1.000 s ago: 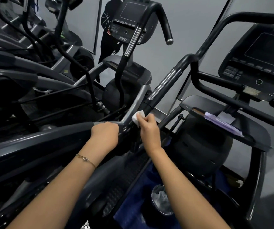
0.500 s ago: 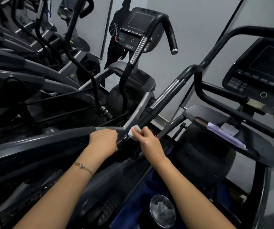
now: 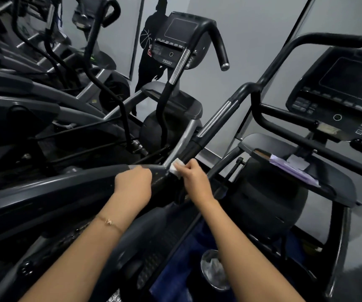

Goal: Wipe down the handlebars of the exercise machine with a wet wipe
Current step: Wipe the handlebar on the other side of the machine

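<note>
A long black handlebar [image 3: 236, 101] with a silver sensor strip runs diagonally from the centre up to the right. My right hand [image 3: 196, 182] pinches a small folded white wet wipe [image 3: 176, 167] against the bar's lower end, near the joint. Just to the left, my left hand [image 3: 133, 185] grips the grey machine arm [image 3: 66, 188], fingers curled over its top. A thin gold bracelet sits on my left wrist.
The machine's console [image 3: 341, 94] and a shelf holding a purple wipe packet [image 3: 293, 170] are at the right. A second machine with its console [image 3: 175, 40] stands behind, more machines at the left. A clear cup [image 3: 214, 269] sits low between my arms.
My right hand has slid the wipe down the handlebar toward the joint, closer to my left hand. My left hand has kept its grip on the grey arm.
</note>
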Available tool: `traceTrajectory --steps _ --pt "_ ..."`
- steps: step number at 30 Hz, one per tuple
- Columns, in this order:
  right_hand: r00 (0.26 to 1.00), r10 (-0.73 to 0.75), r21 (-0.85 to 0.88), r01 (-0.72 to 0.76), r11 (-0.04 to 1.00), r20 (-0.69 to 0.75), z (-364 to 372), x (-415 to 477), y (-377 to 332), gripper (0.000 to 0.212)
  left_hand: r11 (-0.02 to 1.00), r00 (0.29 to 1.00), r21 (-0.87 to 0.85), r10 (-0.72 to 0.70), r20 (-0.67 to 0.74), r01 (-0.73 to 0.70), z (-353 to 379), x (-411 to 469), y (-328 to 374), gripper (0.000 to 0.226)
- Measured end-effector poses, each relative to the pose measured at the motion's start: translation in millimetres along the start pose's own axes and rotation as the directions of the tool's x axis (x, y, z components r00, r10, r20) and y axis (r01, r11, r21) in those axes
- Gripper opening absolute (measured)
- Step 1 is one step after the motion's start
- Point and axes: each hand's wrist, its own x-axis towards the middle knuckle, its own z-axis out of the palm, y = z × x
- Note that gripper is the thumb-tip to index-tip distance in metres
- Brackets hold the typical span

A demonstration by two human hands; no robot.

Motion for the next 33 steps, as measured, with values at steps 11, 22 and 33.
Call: traceTrajectory --steps 11,22,33 --pt "0.98 -0.188 -0.3 0.162 0.94 -0.06 30.9 -24.8 1.5 0.023 0.999 0.999 0.026 -0.034 0.035 0.033 -0.5 -84.1 -73.7 0.034" --pt "0.986 -0.131 -0.21 0.107 0.972 -0.103 54.0 -51.2 -12.5 0.026 0.999 0.987 0.001 0.033 0.158 -0.033 -10.4 -69.9 -79.1 0.036" --pt "0.981 -0.18 -0.293 0.149 0.944 -0.079 60.3 -62.6 -18.7 0.026 0.995 0.98 -0.039 0.097 0.172 -0.092 -12.4 -69.4 -84.8 0.038"
